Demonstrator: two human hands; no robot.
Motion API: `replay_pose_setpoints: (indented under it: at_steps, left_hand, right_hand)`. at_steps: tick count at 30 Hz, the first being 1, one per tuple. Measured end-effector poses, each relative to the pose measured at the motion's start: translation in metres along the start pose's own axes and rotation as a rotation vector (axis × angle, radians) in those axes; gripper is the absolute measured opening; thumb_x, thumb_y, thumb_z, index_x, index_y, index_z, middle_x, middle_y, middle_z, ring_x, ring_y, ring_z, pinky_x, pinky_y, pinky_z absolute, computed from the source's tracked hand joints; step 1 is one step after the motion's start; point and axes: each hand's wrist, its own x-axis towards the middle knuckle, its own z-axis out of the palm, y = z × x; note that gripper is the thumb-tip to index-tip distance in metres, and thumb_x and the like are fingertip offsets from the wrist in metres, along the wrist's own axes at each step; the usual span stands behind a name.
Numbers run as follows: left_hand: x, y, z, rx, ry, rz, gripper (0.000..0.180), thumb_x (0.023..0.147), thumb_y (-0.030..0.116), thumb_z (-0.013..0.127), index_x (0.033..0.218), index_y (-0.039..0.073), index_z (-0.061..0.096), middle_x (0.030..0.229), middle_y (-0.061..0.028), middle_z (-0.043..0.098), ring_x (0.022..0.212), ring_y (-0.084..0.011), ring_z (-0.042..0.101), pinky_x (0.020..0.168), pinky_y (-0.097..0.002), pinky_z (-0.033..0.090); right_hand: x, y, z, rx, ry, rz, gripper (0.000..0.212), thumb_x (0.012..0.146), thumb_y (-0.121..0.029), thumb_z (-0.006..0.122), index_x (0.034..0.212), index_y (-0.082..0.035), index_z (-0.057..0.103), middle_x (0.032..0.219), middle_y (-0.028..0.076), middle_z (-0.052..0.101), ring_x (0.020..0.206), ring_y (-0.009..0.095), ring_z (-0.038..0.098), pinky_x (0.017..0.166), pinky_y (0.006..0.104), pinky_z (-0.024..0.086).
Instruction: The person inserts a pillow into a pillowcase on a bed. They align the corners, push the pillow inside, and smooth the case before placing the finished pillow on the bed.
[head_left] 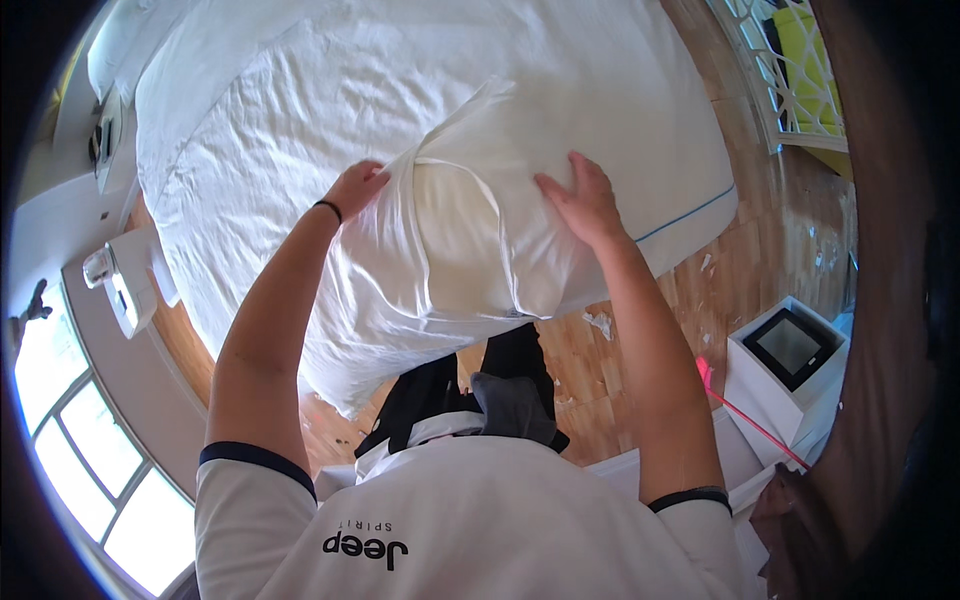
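From the head camera, a white pillow lies at the near edge of the bed, between the person's two hands and partly inside a white pillowcase that bunches around its left and lower sides. The left hand is at the pillow's upper left edge, fingers curled onto the cloth of the pillowcase there; a dark band sits on that wrist. Whether the fingers pinch the fabric or only press on it cannot be told. The right hand lies flat on the pillow's upper right part, fingers spread and pointing away from the person, pressing on the cover without closing around anything. The pillow thus sits directly under the right palm and just to the right of the left hand. To the right of the bed, on the wooden floor, stands a white box with a dark panel on top.
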Motion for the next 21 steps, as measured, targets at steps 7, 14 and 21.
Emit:
replay_pose_setpoints:
  at_steps: [7,14,21]
  left_hand:
    - [-0.027,-0.193,-0.006,0.566,0.141,0.056,0.072,0.094,0.060,0.047,0.142,0.007,0.044,0.145,-0.0145,0.047,0.133,-0.0322,0.042,0.109,-0.0422,0.037]
    - [-0.067,-0.145,-0.024,0.475,0.028,-0.152,0.077,0.089,0.066,0.052,0.141,0.009,0.047,0.139,-0.0169,0.052,0.132,-0.0319,0.045,0.109,-0.0440,0.035]
    - [-0.194,-0.069,0.038,0.384,-0.201,-0.119,0.068,0.082,0.044,0.074,0.131,0.001,0.054,0.122,-0.0210,0.064,0.117,-0.0355,0.059,0.099,-0.0432,0.047]
  right_hand:
    - [0.061,-0.014,0.015,-0.182,-0.112,-0.309,0.077,0.079,-0.036,0.071,0.142,-0.004,0.041,0.145,0.018,0.043,0.135,0.036,0.040,0.112,0.0423,0.035]
    - [0.138,-0.109,0.081,-0.795,-0.434,-0.631,0.082,0.065,-0.022,0.083,0.140,-0.012,0.048,0.147,0.012,0.044,0.135,0.032,0.042,0.112,0.0510,0.033]
    - [0.071,-0.122,0.088,-1.074,-0.751,-0.846,0.045,0.061,-0.016,0.078,0.105,-0.014,0.068,0.114,0.009,0.066,0.113,0.027,0.059,0.094,0.0441,0.048]
